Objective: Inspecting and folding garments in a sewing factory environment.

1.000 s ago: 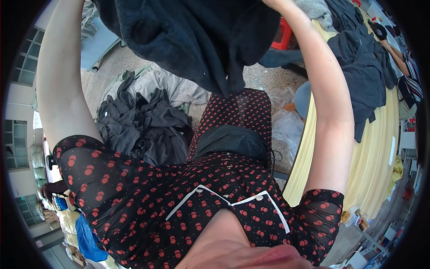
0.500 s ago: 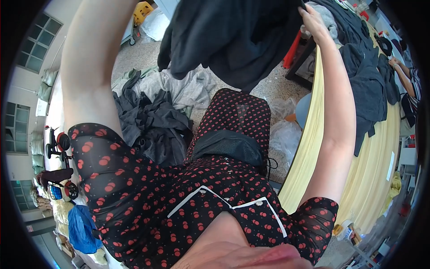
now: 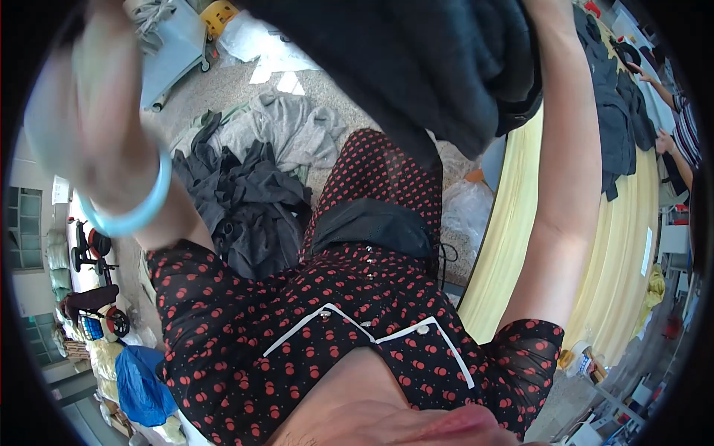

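A large dark garment [image 3: 416, 67] hangs in front of me across the top of the head view, above my red-dotted dress. My left hand [image 3: 93, 97] is raised at the upper left, blurred by motion, with a light blue bangle [image 3: 134, 215] on the wrist. It looks apart from the garment, and its fingers are too smeared to read. My right forearm [image 3: 569, 171] reaches up along the garment's right side to the top edge. The right hand itself is out of the picture.
A heap of black and grey clothes [image 3: 245, 201] lies on the floor at my left. A long yellow table [image 3: 520, 253] on my right carries more dark garments [image 3: 617, 111]; another person's arm [image 3: 669, 141] reaches over it. A grey cart [image 3: 175, 52] stands beyond.
The dark garment has been lifted higher and closer to the camera. My left arm has swung up and left, now blurred, and my right hand has risen out of view.
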{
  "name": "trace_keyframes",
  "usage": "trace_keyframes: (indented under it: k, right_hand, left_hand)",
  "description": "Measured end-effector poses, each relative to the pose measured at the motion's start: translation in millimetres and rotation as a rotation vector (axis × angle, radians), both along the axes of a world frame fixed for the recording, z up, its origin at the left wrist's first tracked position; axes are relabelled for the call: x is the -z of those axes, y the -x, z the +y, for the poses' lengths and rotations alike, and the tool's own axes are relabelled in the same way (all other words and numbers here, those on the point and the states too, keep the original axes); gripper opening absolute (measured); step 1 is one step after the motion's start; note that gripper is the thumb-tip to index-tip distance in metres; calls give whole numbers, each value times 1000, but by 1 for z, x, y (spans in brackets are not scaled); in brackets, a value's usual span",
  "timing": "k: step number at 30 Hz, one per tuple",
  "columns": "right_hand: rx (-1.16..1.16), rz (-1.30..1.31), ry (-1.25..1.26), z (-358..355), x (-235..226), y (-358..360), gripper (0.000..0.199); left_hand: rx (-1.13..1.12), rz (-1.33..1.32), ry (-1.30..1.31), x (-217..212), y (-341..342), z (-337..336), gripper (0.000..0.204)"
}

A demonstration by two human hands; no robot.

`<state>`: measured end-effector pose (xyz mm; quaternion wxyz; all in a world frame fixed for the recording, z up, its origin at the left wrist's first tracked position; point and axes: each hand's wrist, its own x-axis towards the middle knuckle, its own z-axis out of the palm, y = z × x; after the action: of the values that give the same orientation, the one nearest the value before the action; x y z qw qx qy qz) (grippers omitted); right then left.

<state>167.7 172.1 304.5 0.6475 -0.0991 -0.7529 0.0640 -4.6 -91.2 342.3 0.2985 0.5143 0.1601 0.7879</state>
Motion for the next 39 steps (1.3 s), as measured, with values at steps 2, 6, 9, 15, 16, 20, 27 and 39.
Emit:
trace_keyframes:
  k: [2, 6, 9, 15, 16, 20, 27, 39]
  right_hand:
    - [-209, -38, 62, -61, 5, 5, 17]
    - [-529, -302, 68, -125, 91, 64, 17]
    - [-646, -915, 188, -133, 161, 60, 16]
    - [-774, -1623, 645, -144, 254, -48, 24]
    - [-741, -1613, 716, -155, 264, -59, 33]
    - [-660, -1605, 661, -163, 259, -90, 50]
    - [-521, -1609, 1130, -149, 281, -112, 34]
    - [-6, -1265, 889, -118, 322, -85, 22]
  left_hand:
    - [-17, -184, 90, 25, 17, -88, 29]
    - [-329, -526, 250, 152, 26, -216, 33]
    - [-814, -934, 649, 295, 70, -276, 31]
    - [-840, -1294, 1033, 370, 66, -277, 24]
    - [-802, -1179, 1047, 369, 85, -282, 24]
    - [-774, -1237, 907, 363, 119, -276, 22]
    - [-744, -1094, 977, 379, 127, -210, 26]
    - [-516, 1453, 643, 341, -68, -31, 60]
